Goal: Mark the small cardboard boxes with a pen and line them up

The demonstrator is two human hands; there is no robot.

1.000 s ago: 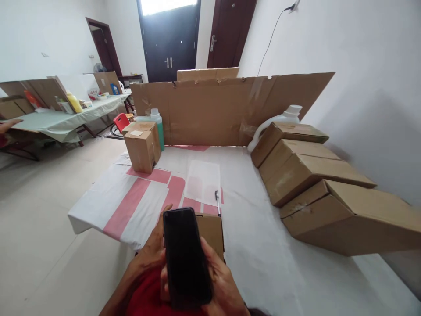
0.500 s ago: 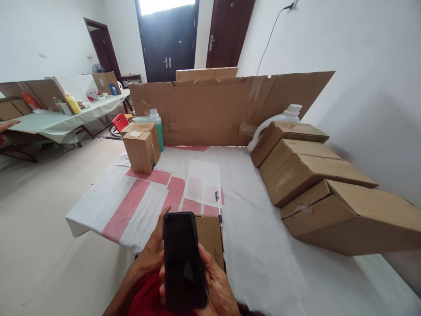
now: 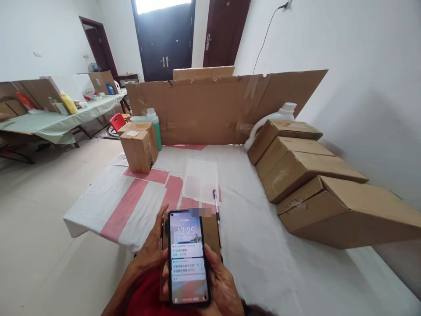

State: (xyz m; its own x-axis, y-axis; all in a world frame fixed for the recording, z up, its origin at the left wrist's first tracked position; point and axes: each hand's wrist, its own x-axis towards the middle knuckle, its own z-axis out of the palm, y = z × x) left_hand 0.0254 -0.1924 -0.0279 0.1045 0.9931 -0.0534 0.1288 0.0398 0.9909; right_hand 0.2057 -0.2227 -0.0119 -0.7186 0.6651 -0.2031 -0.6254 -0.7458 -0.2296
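In my right hand is a black-framed smartphone, its lit lock screen showing 12:25. The thumb lies along the phone's right edge, and the fingertips curl round its left edge. Beneath the phone is a small brown cardboard box, largely covered by it. My left hand grips the left side of this box, its fingers partly hidden. A pen lies just beyond the box's right corner, beside a white sheet of paper.
A cloth-covered table spreads ahead. Several cartons line its right side, near a white jug. At the back left stand a carton and a green bottle. A cardboard panel closes the far edge.
The phone's screen has gone from black to lit. More of the box shows left of the phone. The view has shifted slightly, and both hands keep their hold.
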